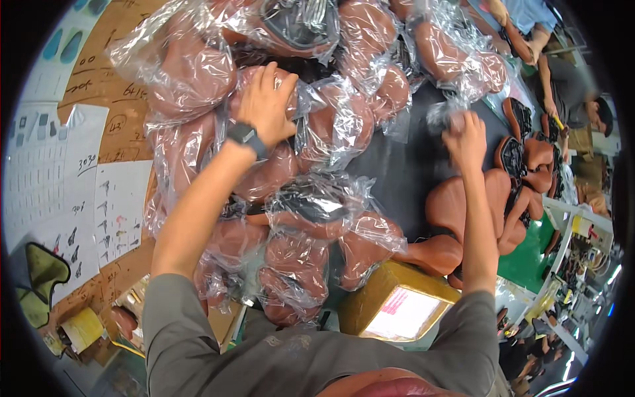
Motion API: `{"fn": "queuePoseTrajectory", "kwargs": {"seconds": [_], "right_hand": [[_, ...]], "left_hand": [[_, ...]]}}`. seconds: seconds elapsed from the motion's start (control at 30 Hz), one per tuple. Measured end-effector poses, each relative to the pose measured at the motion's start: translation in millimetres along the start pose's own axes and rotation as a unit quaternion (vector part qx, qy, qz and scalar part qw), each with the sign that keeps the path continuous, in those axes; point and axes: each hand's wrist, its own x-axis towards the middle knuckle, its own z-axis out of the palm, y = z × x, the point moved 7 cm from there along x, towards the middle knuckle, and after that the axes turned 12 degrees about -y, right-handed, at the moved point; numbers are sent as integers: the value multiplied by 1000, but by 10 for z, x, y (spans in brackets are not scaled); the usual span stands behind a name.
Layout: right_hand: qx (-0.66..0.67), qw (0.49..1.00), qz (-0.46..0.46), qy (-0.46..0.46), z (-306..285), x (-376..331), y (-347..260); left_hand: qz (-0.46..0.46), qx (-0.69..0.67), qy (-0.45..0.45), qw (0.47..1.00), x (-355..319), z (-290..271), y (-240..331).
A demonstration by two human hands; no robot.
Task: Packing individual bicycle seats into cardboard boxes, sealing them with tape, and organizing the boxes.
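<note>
Brown bicycle saddles in clear plastic bags lie heaped across the dark work surface. My left hand (266, 109), with a watch (246, 137) on its wrist, rests on a wrapped saddle (243, 89), fingers spread. To the right, my right hand (467, 140) is closed at a clump of clear plastic bag (444, 114), slightly blurred; a wrapped saddle (456, 56) lies just beyond it. Below my right hand, unwrapped brown saddles (450, 206) sit together by my forearm. Another wrapped saddle (317, 202) shows its black underside in front of me.
Bare dark surface (407, 178) shows between the two groups. A yellow-taped box (370, 298) with a white label stands against my body. Marked paper sheets (83, 185) lie on brown board at left. Upturned saddles (509, 155) are at right; another person's arms (537, 43) reach in at far right.
</note>
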Motion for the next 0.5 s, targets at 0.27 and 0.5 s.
{"fn": "queuePoseTrajectory", "kwargs": {"seconds": [0.27, 0.5], "right_hand": [[439, 815, -232, -300, -665, -722, -2285], [361, 894, 264, -32, 1713, 542, -440]], "left_hand": [[-174, -90, 106, 975, -1126, -127, -716], [-46, -479, -197, 854, -2154, -633, -1031]]}}
